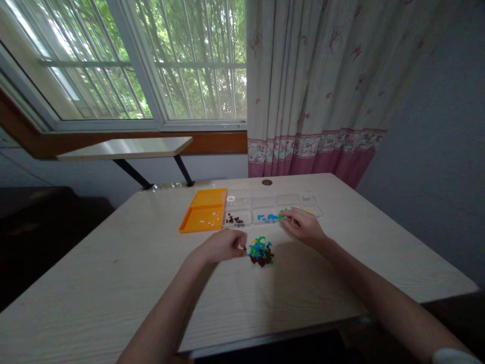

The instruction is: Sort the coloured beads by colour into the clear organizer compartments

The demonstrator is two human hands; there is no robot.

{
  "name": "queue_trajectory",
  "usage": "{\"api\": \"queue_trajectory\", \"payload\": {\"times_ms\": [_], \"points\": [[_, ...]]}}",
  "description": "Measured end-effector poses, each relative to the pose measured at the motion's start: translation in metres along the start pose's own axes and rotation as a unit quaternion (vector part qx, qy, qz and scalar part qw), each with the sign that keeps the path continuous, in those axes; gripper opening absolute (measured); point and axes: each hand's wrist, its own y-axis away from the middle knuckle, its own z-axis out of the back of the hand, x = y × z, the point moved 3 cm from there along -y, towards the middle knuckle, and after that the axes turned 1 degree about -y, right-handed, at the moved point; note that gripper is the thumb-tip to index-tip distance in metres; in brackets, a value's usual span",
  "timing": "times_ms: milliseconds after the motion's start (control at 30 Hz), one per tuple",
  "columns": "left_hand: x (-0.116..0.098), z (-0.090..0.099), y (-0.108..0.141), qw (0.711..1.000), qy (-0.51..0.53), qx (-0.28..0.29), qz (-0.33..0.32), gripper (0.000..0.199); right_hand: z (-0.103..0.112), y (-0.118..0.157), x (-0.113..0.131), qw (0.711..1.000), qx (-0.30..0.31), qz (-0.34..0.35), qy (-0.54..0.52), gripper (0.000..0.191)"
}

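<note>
On a pale wooden desk (113,283), a small cluster (260,252) of brown, blue, green and yellow bits stood upright, seemingly well built up. Unattached brown pieces (234,219), blue pieces (267,218), green pieces (287,209) and yellow pieces (310,211) lay in a clear divided tray (241,202) behind it; white pieces (214,221) lay in an open orange case (207,198). The left hand (223,244), just left of the cluster, appeared to pinch a tiny dark piece (245,248), fingertips nearly closed. The right hand (303,226) reached beyond and right of the cluster, fingertips close together at the green pieces; whether they held one was unclear.
</note>
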Motion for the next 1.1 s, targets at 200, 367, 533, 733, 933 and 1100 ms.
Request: {"api": "queue_trajectory", "payload": {"times_ms": [200, 367, 533, 733, 933, 1100], "points": [[-0.003, -0.001, -0.001, 1.000, 0.000, 0.004, -0.019, 0.016, 0.003, 0.000, -0.001, 1.000, -0.015, 0.013, 0.017, 0.017], [-0.002, -0.002, -0.002, 1.000, 0.009, 0.013, -0.027, 0.015, 0.007, -0.001, -0.012, 0.999, -0.001, -0.024, 0.046, 0.018], [-0.001, 0.000, -0.001, 0.999, 0.021, 0.015, -0.028, 0.017, 0.008, -0.001, -0.041, 0.990, 0.023, -0.104, 0.094, 0.019], [0.006, -0.004, -0.002, 0.999, 0.034, 0.006, -0.040, 0.015, 0.004, 0.007, -0.073, 0.969, 0.079, -0.184, 0.141, 0.020], [0.003, -0.004, -0.003, 0.999, 0.021, 0.002, -0.041, 0.013, 0.004, 0.007, -0.070, 0.964, 0.090, -0.205, 0.141, 0.020], [0.001, -0.007, -0.003, 0.998, 0.025, -0.010, -0.061, 0.013, -0.007, 0.005, -0.046, 0.975, 0.110, -0.167, 0.093, 0.019]]}}
